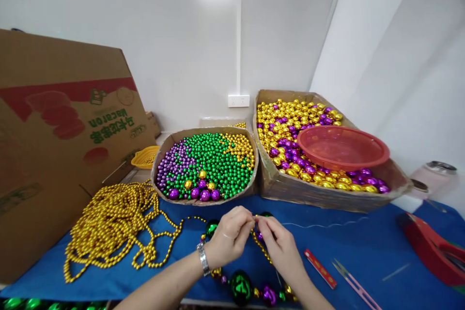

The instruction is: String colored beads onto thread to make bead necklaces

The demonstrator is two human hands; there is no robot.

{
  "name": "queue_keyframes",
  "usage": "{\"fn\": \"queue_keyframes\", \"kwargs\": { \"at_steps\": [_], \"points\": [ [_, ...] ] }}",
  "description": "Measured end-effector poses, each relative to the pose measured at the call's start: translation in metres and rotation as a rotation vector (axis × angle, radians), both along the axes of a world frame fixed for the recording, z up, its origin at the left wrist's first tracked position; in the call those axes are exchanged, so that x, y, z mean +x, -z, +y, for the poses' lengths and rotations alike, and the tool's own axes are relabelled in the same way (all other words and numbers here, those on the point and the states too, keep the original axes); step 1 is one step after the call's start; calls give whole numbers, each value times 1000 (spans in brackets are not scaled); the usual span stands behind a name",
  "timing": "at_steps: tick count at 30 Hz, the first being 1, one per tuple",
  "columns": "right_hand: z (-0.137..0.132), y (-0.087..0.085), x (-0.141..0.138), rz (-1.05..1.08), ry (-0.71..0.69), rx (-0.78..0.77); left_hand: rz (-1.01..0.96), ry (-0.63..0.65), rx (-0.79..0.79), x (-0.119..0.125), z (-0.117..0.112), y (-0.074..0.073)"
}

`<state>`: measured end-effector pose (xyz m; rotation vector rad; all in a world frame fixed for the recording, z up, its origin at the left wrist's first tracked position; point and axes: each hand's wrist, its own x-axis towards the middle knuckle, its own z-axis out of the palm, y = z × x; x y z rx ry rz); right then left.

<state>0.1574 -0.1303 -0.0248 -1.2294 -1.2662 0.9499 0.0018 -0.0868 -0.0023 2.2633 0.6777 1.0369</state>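
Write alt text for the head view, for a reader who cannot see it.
A left hand and right hand pinch a thin wire over a strand of large beads on a blue cloth. Behind stand a box of small beads and a box of gold and purple balls holding a red bowl; gold bead strands lie heaped left.

Glossy beads on matt cloth and cardboard

The beads (207, 160), gold bead strands (109, 223) and green bauble (240, 286) carry a mirror-glossy metallic coat. The cardboard boxes (319, 198) are matt brown with rough, frayed rims. The blue table cloth (363, 247) looks matt and soft, the red basin (341, 147) is smooth translucent plastic, the watch band (203, 257) is polished metal, and the thin wire (319, 225) is pale and smooth.
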Motion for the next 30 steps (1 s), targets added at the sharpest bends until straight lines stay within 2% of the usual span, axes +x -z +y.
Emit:
{"fn": "queue_keyframes", "kwargs": {
  "at_steps": [3,8,10,14,19,23,25,30],
  "points": [
    [8,7,-11,265,29,-61,35,43,104,4,-4,3],
    [13,5,-16,401,-50,-102,62,27,111,2,-8,6],
    [14,1,-15,470,-74,-102,9,18,32,-1,-10,6],
    [22,-4,-11,602,-105,-82,-182,-31,-235,-5,-11,7],
    [29,8,-7,614,-129,-95,-429,21,-694,-8,-5,19],
    [29,18,-6,531,-138,-109,-638,-5,-1008,-9,1,24],
    [29,18,-6,480,-149,-106,-622,-24,-1050,-9,3,21],
    [32,8,-3,394,-213,-88,-458,-77,-906,-11,5,9]
  ]
}}
